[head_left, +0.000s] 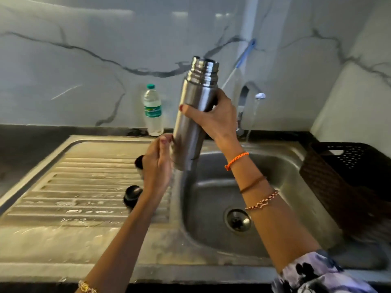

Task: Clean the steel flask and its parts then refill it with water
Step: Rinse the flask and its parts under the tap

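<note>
1. Right hand [213, 117] grips the flask [193, 115], uncapped, upright, above the sink's [292, 166] left rim.
2. Left hand [157, 163], fingers straight, touches the flask's base.
3. Black cap [132, 195] on the drainboard [84, 178].

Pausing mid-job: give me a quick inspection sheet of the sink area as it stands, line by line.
Surface: steel sink with a ribbed drainboard on the left, streaked; drain visible in the basin.
Job's things: steel flask, uncapped, held upright and slightly tilted above the basin edge; two dark parts on the drainboard, one partly hidden by the left hand.
Clutter: plastic water bottle capped, standing behind the drainboard; dark basket right of the basin.
Grippers: right hand grips the flask's middle; left hand open, fingers touching the flask's lower side.
Cables: nothing seen.
Surroundings: tap running a thin stream; marble-pattern wall; blue-handled brush against it.
</note>
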